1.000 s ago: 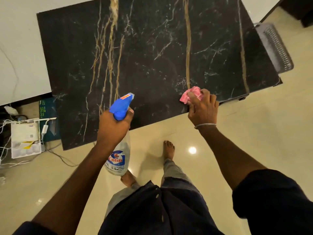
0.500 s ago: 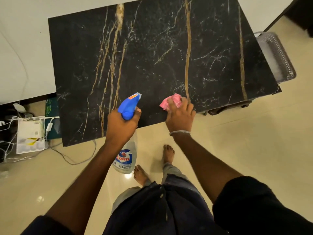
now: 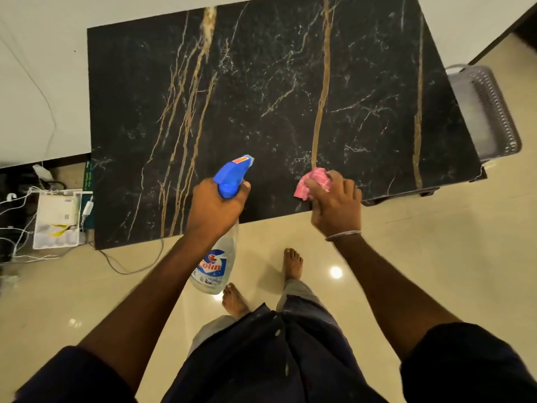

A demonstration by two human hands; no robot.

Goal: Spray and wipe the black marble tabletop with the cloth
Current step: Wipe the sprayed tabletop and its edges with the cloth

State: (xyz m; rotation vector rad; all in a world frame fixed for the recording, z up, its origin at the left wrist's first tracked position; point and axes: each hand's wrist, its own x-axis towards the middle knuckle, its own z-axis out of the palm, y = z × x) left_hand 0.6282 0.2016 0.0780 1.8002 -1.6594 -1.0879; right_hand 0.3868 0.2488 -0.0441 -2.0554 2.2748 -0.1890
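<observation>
On the tabletop [image 3: 261, 97]: one cloth [image 3: 312, 183], one right hand [image 3: 334, 207].

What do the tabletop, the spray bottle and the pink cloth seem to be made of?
Tabletop: polished black marble or a look-alike, with gold and white veins. Spray bottle: clear plastic body, glossy blue plastic head. Pink cloth: soft woven fabric, crumpled under the right hand.
</observation>
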